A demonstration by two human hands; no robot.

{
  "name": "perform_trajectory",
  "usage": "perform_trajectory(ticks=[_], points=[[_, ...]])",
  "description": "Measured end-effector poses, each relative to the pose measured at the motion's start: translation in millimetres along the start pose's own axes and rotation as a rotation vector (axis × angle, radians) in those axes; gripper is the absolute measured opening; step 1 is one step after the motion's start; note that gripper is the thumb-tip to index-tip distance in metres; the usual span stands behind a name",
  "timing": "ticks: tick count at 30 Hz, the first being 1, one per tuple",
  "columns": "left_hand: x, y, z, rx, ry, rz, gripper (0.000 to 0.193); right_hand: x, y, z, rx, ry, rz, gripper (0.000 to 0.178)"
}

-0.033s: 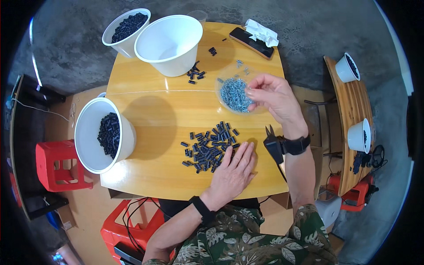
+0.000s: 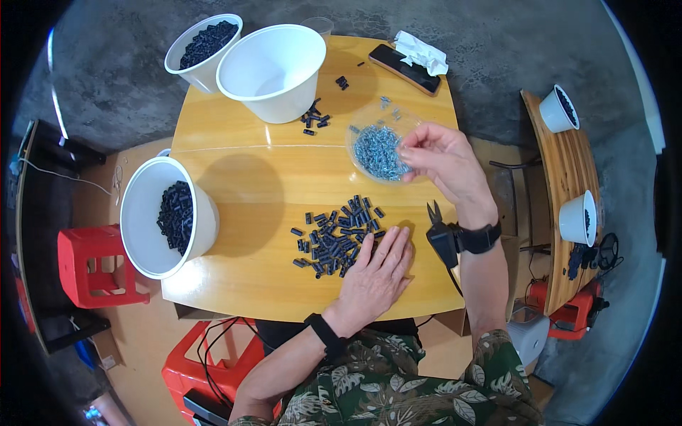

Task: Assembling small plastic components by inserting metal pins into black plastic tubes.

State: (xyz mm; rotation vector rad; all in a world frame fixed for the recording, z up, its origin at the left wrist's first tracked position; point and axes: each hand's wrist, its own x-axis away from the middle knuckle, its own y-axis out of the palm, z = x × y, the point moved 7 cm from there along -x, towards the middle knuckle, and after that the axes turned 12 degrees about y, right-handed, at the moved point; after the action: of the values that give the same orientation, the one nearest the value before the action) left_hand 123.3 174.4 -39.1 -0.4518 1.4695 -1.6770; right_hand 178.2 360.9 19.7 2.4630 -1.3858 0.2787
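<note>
From my remote station, I view both bare hands through the head camera. The left hand (image 2: 375, 280) is released: its fingers lie extended and flat on the table (image 2: 241, 284). The pile of black tubes (image 2: 334, 241) lies just beyond and to the left of these fingers, at their tips.

The right hand (image 2: 444, 160) is raised, with thumb and forefinger drawn together in a pinch. I cannot tell whether a screw is held between them. Directly left of this pinch is the clear dish (image 2: 369, 119) containing small silvery screws (image 2: 378, 153); the fingertips overlap its right edge in my view.

Near the right wrist, on the side toward the body, I locate black snips (image 2: 444, 240). Beyond the right hand lies a phone (image 2: 387, 64) with a crumpled tissue (image 2: 423, 51) on it. Well left of the left hand, a white tub (image 2: 206, 220) contains more black tubes.
</note>
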Motion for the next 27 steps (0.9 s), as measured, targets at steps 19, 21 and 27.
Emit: perform_trajectory(ticks=[19,21,27], points=[[-2,-3,-24,-0.012,-0.224,0.050,0.074,73,-3,80,0.199,0.307,0.040,0.007],[-1,-3,-24,-0.009,-0.235,0.050,0.074,74,-3,80,0.237,0.316,0.052,0.007],[-1,-3,-26,-0.001,-0.257,0.047,0.077,81,-6,70,0.393,0.260,0.125,0.010]])
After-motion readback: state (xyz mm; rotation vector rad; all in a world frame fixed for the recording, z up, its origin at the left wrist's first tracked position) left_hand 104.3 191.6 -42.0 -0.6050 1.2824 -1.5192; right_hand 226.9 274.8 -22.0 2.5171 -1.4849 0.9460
